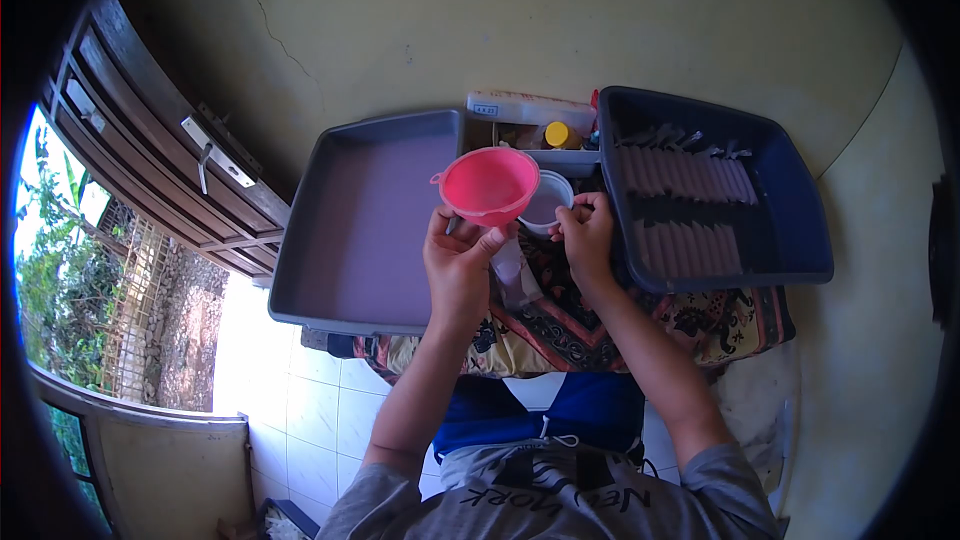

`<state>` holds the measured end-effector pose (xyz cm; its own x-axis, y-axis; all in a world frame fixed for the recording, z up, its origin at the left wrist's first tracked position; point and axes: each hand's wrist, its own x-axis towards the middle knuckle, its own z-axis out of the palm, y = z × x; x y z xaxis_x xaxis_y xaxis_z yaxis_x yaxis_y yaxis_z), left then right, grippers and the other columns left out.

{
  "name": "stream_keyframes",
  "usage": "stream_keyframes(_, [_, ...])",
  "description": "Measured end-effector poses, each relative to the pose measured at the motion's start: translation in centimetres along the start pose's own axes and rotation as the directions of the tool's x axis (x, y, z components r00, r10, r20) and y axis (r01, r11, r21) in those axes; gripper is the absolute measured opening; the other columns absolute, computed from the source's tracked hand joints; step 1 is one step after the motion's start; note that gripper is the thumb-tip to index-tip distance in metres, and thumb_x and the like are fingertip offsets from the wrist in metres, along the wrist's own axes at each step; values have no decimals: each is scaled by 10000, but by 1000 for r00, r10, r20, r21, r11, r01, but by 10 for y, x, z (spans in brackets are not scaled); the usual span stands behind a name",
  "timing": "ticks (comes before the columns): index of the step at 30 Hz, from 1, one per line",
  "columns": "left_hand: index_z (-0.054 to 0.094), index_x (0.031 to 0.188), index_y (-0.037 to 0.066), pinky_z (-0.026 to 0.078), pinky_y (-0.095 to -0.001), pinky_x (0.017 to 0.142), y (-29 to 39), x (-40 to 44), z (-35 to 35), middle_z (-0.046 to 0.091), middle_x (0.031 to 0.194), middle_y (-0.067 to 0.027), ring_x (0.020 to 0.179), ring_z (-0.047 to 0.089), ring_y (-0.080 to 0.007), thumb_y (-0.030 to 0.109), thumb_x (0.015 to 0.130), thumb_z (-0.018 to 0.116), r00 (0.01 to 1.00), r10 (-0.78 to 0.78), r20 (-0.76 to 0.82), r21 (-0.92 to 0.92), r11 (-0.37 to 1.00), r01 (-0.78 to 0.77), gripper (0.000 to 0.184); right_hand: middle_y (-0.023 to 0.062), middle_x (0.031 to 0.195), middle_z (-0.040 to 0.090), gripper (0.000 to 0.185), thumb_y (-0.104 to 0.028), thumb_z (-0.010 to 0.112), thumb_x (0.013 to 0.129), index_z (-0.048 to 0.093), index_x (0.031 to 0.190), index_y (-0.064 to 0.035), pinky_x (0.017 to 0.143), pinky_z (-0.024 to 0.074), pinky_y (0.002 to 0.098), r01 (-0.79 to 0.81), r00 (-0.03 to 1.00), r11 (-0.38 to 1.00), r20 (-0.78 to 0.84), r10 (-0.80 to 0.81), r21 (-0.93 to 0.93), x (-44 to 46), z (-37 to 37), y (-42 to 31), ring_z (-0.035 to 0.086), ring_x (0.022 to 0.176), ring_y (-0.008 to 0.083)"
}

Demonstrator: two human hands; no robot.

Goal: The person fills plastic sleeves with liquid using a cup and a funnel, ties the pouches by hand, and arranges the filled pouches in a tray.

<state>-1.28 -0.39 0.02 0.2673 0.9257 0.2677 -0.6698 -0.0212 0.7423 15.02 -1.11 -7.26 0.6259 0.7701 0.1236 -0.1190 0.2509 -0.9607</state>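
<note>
My left hand (460, 265) is closed around the neck of a pink funnel (490, 183), its wide mouth facing up. Beneath the funnel hangs a narrow clear plastic bag (508, 262), partly hidden by my fingers. My right hand (588, 237) grips a white plastic cup (545, 208) at its right side, close beside the funnel. Some of the cup is behind the funnel, and a pale purple tint shows inside it. To the left is a large grey tub (300, 270) holding pale purple liquid.
A dark tub (815, 230) at right holds two rows of filled, tied plastic sleeves (690, 172). Behind my hands are a yellow-capped container (560, 135) and a long plastic pack (530, 108). A patterned cloth (570, 325) covers the table. An open door (150, 130) stands left.
</note>
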Motion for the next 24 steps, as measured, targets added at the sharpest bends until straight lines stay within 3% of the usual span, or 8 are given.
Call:
stream_keyframes(11, [476, 1163, -14, 537, -362, 896, -2, -3, 0, 636, 1123, -167, 1029, 643, -252, -84, 797, 675, 1000, -18, 3, 14, 1000, 18, 423, 59, 715, 581, 280, -50, 614, 881, 421, 1080, -9, 562, 528, 255, -106, 994, 994, 24, 106, 5, 9, -20, 21, 618, 607, 140])
stream_keyframes(17, [477, 1158, -17, 539, -357, 893, -4, -2, 1, 636, 1118, -170, 1022, 645, -254, -93, 799, 666, 999, -37, 4, 29, 999, 36, 413, 66, 724, 581, 313, -40, 587, 880, 391, 1122, -5, 611, 557, 293, -190, 979, 979, 91, 182, 78, 9, -23, 17, 621, 609, 156])
stream_keyframes(24, [481, 1140, -17, 538, -356, 891, -5, 0, -1, 642, 1102, -170, 996, 655, -253, -100, 798, 660, 1000, -26, -2, 20, 999, 26, 395, 66, 692, 573, 347, -20, 584, 859, 373, 1134, -2, 606, 564, 304, -193, 980, 980, 64, 190, 53, 9, -14, 15, 621, 592, 167])
